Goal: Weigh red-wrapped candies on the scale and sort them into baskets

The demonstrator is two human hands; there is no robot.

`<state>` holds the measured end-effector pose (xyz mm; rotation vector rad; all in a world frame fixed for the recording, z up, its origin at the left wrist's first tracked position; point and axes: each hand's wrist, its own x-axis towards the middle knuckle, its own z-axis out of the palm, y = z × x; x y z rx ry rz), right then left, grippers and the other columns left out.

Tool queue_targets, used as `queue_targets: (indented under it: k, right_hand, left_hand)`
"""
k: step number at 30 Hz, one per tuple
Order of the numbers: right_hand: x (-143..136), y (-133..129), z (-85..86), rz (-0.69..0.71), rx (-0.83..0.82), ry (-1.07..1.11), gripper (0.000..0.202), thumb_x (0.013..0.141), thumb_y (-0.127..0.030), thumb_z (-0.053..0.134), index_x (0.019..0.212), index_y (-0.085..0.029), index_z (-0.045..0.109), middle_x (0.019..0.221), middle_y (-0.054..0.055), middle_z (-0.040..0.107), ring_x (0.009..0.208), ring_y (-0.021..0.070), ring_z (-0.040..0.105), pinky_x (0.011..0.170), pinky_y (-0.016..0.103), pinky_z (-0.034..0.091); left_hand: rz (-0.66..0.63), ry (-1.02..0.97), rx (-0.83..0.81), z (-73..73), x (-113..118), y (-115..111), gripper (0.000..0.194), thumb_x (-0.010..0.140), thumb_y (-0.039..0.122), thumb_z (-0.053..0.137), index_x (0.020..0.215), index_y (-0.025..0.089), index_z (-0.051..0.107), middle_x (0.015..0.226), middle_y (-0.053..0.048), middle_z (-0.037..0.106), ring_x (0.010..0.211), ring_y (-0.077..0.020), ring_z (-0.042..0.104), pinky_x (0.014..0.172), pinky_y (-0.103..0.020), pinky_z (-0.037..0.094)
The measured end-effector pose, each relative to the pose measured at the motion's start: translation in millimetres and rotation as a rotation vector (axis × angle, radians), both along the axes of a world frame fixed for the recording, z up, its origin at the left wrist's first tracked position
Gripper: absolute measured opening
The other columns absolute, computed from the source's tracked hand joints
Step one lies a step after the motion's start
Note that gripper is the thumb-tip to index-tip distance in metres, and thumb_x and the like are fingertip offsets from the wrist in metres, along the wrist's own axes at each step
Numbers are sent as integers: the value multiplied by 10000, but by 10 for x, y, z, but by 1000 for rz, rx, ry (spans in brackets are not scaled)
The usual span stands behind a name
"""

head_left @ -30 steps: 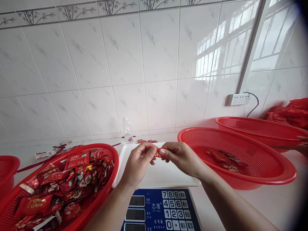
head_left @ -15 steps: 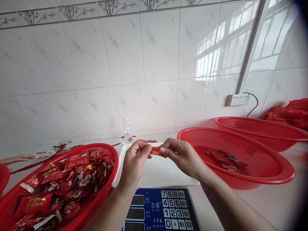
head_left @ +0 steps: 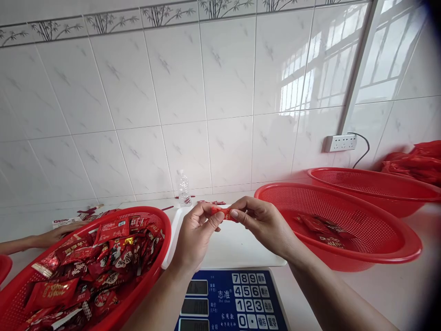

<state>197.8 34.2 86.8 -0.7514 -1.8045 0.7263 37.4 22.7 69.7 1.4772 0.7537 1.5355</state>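
My left hand [head_left: 198, 230] and my right hand [head_left: 262, 223] meet above the white pan [head_left: 237, 248] of a scale. Between their thumbs and fingers they pinch a small red printed strip [head_left: 226, 213] with pale lettering, and its ends are hidden by the fingertips. Its exact kind cannot be made out. To the left, a red basket [head_left: 164, 239] is heaped with red wrapped snack packets [head_left: 120, 255]. On the right stands another red basket [head_left: 389, 243], with a few red packets [head_left: 320, 225] at its bottom.
The scale's blue keypad panel [head_left: 223, 312] faces me. Behind the pan are a clear plastic bottle [head_left: 183, 188] and red strips [head_left: 215, 202]. Another person's hand [head_left: 57, 233] is behind the left basket. A further red basket [head_left: 375, 177], red bags [head_left: 413, 161] and a socket strip [head_left: 341, 143] are at right.
The strip, stretched flatter before, now looks bunched between my fingertips, with my left thumb nearer my right. The other person's hand has moved right, behind the left basket.
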Motion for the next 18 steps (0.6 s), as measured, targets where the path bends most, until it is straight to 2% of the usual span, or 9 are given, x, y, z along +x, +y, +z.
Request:
queue_targets:
  k: [4, 8, 12, 15, 18]
  right_hand:
    - [-7, -3, -12, -12, 70, -2, 193, 832, -394, 595, 824, -203, 618, 769, 26, 645, 694, 141, 566, 590, 277, 455]
    - [-5, 2, -33, -88, 220, -3, 122, 845, -326, 586, 785, -223, 614, 778, 29, 640, 721, 154, 581, 572, 279, 460]
    - [-10, 5, -72, -132, 361, -16, 113, 857, -272, 570, 774, -231, 635, 804, 39, 635, 718, 155, 601, 548, 279, 469]
    - [-16, 13, -91, -94, 403, -34, 128, 877, -228, 534, 818, -232, 647, 857, 45, 622, 777, 157, 608, 593, 283, 482]
    - [-9, 17, -78, -49, 298, -28, 134, 897, -253, 500, 909, -232, 631, 940, 58, 616, 848, 164, 595, 624, 279, 490]
  left_hand:
    - [-5, 7, 38, 21, -6, -18, 110, 788, 313, 675, 829, 216, 641, 823, -6, 614, 792, -129, 532, 632, -214, 457]
    - [-38, 26, 5, 45, 9, -58, 239, 801, 394, 647, 963, 225, 594, 966, -37, 605, 848, -150, 544, 644, -242, 495]
    - [-111, 36, -71, 59, 32, -97, 345, 846, 496, 542, 1027, 203, 558, 786, -18, 561, 692, -130, 537, 558, -241, 488]
    - [-117, -22, -85, 60, 32, -98, 236, 846, 395, 580, 979, 201, 566, 714, 7, 543, 644, -110, 522, 548, -218, 469]
    - [-77, -46, -57, 48, 15, -86, 147, 836, 297, 605, 953, 218, 566, 793, 7, 581, 670, -98, 535, 594, -215, 474]
